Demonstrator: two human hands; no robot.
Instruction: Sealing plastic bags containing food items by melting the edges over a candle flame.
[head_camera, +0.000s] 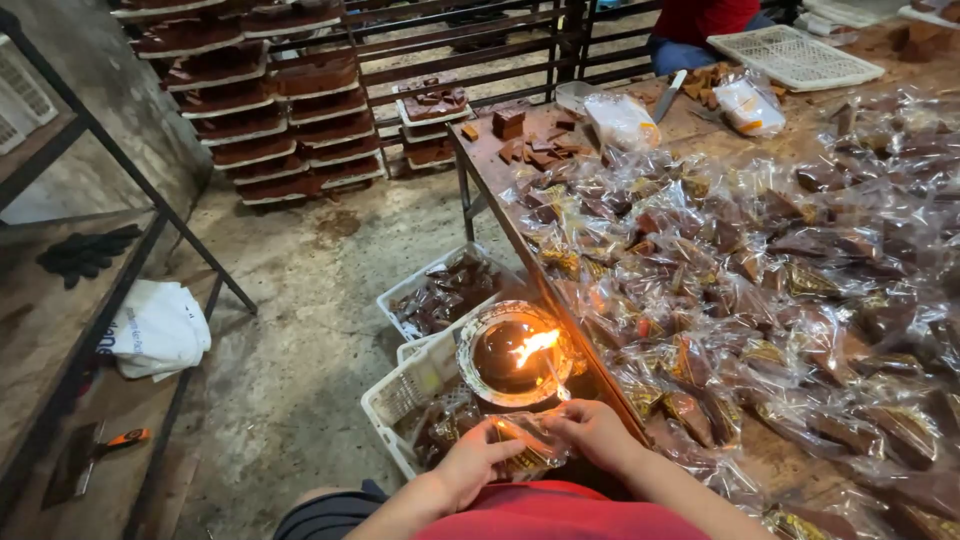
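Sealing step in hand, by the look of it: left hand (478, 462) and right hand (593, 430) both pinching a small clear plastic packet of brown pieces (525, 445), just below the flame of the round foil-lined oil lamp (515, 352). Next calls for a steady, brief touch of the packet's edge to that flame, fingers kept clear.

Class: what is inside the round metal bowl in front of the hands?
The metal bowl holds dark liquid, seemingly oil, with a burning flame. Its bottom is hidden beneath the liquid.

we see clear packets of brown pieces (760, 270) heaped across the bench (480, 165). more fill the white crates (400, 395) on the floor. both our hands pinch one clear packet (528, 450).
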